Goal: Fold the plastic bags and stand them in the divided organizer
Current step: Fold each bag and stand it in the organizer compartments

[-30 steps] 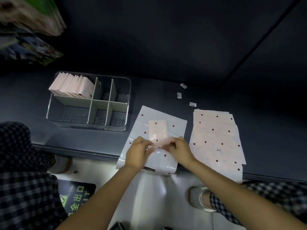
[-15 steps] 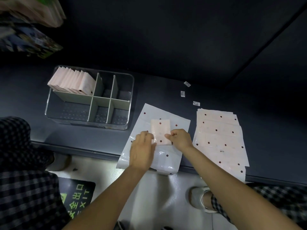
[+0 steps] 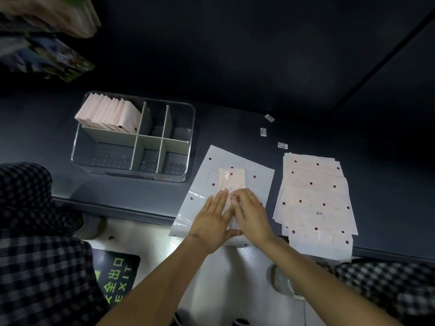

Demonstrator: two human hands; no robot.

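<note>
Two flat hands, L (image 3: 213, 220) & R (image 3: 253, 214), press folded bag (image 3: 231, 181), gripping nothing; thin, slick, springy—pinch near edge.

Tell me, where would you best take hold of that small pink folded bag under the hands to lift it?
Probably by its far short edge: the folded bag lies flat on an unfolded bag, and the left hand and right hand press flat on its near end. Pinching thumb-under, fingers-over from the far side should keep the folds together.
</note>
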